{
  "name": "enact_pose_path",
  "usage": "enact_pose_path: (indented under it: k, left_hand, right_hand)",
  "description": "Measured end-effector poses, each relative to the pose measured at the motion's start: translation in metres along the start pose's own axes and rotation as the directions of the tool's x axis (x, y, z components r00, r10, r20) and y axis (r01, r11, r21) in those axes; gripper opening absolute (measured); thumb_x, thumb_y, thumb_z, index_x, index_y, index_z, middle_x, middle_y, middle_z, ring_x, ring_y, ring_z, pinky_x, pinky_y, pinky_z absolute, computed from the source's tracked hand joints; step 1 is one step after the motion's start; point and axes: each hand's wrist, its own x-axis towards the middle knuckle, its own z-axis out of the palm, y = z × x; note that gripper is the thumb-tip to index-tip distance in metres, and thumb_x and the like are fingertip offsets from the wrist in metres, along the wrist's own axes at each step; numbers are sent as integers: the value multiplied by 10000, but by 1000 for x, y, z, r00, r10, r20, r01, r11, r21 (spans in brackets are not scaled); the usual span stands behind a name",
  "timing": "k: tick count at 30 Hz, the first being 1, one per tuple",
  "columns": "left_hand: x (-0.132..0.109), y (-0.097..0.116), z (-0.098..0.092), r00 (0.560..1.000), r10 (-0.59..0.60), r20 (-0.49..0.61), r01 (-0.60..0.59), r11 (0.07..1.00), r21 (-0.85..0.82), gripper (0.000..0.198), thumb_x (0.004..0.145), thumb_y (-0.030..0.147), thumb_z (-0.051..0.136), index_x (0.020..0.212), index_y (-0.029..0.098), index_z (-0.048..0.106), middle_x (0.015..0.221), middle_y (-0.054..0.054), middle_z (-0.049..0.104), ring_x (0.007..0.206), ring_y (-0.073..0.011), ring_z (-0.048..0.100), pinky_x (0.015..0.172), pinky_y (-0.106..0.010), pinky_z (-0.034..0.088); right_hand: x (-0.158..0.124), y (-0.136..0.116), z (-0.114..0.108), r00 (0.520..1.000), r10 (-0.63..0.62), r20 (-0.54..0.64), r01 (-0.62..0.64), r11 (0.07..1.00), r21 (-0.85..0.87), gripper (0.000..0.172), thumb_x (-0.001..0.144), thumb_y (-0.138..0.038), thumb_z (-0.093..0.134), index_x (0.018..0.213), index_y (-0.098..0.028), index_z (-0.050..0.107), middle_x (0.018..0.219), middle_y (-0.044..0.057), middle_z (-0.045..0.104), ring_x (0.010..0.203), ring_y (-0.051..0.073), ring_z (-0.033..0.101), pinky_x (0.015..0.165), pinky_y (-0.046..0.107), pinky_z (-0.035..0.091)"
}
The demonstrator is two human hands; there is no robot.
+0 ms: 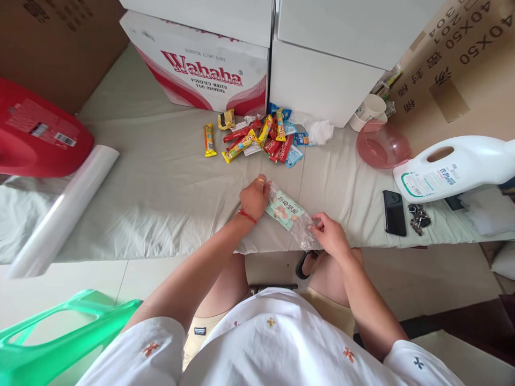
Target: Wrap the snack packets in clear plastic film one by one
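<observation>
A clear plastic bag (304, 234) with a pale green snack packet (285, 209) inside lies slanted near the front edge of the cloth-covered table. My left hand (255, 197) is closed on the bag's upper left end, the thumb on top; a red string bracelet circles that wrist. At the lower right end, my right hand (330, 234) pinches the bag's crumpled clear plastic between thumb and fingers. Just beyond the hands lies a pile of wrapped snacks (265, 134) in yellow, red and blue. One yellow snack bar (209, 140) lies apart on the left.
White cartons (201, 64) stand behind the snacks. On the right are a pink translucent bowl (382, 145), a white detergent bottle (454, 169), a phone (395, 213) and keys (419, 219). A red jug (40, 131) and a plastic roll (64, 209) lie left. A green plastic stool (68, 338) stands below.
</observation>
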Motion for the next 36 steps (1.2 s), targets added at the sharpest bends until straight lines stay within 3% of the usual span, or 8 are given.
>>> enact_pose_path:
  k: [6,12,15,19,23,29,33,36]
  left_hand:
    - [4,-4,-4,999,-39,-10,39,998,-50,263,1035,395,457,1084,199,625,903,-97,729,837,-272,690,758,-337,419]
    - [6,-9,-13,1000,-23,6,24,980,-199,225,941,428,564,977,216,628,804,-57,679,753,-233,630,737,-347,452]
    - [6,-9,-19,998,-41,39,52,936,-349,152,868,336,600,960,218,628,777,-19,657,697,-186,588,704,-324,477]
    - [-9,4,-21,996,91,2,-84,923,-377,144,845,247,588,938,192,684,925,-52,687,748,-173,621,734,-321,519]
    - [-42,25,-14,917,380,121,-348,911,-223,222,934,214,534,966,182,751,1018,-99,720,892,-223,675,796,-359,530]
    - [-82,28,-1,886,450,112,-456,889,34,285,1037,231,493,1118,174,761,1036,-125,745,991,-294,660,823,-443,516]
    - [-94,20,9,879,476,38,-477,872,109,296,1013,138,510,1160,198,759,1161,-143,757,1102,-309,652,866,-466,510]
    - [-95,17,15,865,501,-41,-497,864,76,317,1025,128,482,1153,186,767,1290,-161,727,1284,-318,603,986,-486,503]
  right_hand:
    - [-45,35,-12,999,8,51,-14,993,117,229,897,-473,635,848,-257,695,746,7,714,694,208,672,670,323,522]
    - [-45,4,-23,931,-205,-303,192,979,-72,267,1020,-392,528,1077,-249,745,1033,102,755,939,269,712,880,432,581]
    - [-26,-35,-2,867,-476,-146,448,874,-188,368,1047,-314,492,1351,-257,693,1409,132,665,1266,298,625,1091,470,521]
    - [-5,-56,33,846,-517,131,532,804,-264,485,1048,-269,500,1529,-269,566,1606,112,522,1367,323,559,1138,524,489]
    - [2,-51,45,856,-507,107,518,836,-180,467,1018,-256,550,1478,-212,609,1574,138,554,1338,324,574,1153,515,474]
    - [-2,-34,15,929,-369,39,345,896,280,350,1019,-404,538,1284,-239,695,1295,88,740,1040,222,721,949,380,591]
    - [-2,-13,-9,965,-136,-222,151,987,54,419,1006,-538,518,1190,-213,707,1056,109,765,958,269,682,868,419,567]
    - [-4,-2,-8,976,-117,-185,89,984,-155,419,930,-573,630,1135,-215,704,970,111,731,1010,319,644,874,452,544]
